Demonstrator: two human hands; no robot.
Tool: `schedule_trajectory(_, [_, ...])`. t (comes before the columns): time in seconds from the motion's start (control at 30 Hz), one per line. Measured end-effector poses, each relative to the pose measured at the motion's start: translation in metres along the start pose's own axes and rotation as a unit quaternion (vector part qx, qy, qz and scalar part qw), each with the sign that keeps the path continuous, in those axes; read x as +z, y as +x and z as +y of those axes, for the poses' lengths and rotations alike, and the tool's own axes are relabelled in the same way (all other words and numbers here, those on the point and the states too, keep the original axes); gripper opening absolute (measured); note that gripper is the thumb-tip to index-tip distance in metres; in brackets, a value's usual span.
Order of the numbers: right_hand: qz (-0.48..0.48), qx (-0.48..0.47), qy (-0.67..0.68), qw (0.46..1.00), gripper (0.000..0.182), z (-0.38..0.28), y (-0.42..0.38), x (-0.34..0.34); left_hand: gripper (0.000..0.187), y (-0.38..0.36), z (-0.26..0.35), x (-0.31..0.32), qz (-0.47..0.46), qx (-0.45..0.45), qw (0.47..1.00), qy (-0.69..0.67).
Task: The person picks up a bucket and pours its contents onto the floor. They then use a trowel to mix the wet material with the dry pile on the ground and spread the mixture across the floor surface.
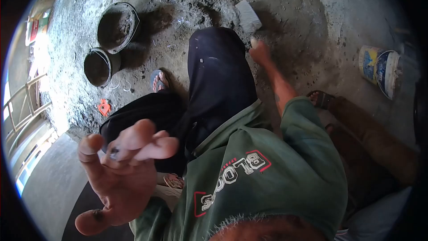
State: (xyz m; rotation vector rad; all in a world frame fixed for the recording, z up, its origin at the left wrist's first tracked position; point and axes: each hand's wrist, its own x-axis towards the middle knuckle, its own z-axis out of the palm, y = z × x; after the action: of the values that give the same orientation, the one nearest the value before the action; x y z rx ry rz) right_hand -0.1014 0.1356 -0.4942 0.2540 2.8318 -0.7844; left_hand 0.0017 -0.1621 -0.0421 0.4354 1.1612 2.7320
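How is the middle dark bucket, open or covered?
Open: the middle dark bucket has no lid on, and we can see inside it.

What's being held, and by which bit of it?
The left grip holds nothing. The right grip seems to hold the pale flat tool, probably at its nearer end, but the hold itself is hidden.

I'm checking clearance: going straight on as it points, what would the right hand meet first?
Probably the pale rectangular piece just ahead of the right hand, though depth and any existing contact are unclear.

head-worn camera | faces forward, down (edges curved) | left hand (122,178) near; floor (294,31) farther
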Motion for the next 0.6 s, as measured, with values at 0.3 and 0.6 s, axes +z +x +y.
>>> schedule_trajectory(0.3, [-0.089,0.296,0.245,0.919,0.03,0.062,-0.153,-0.075,0.103,-0.03,0.035,-0.043,0.192,0.05,0.926,0.321])
schedule_trajectory(0.6, [-0.202,0.101,0.252,0.941,0.03,0.04,-0.115,0.065,0.065,-0.128,0.054,-0.127,0.234,-0.208,0.475,0.823])
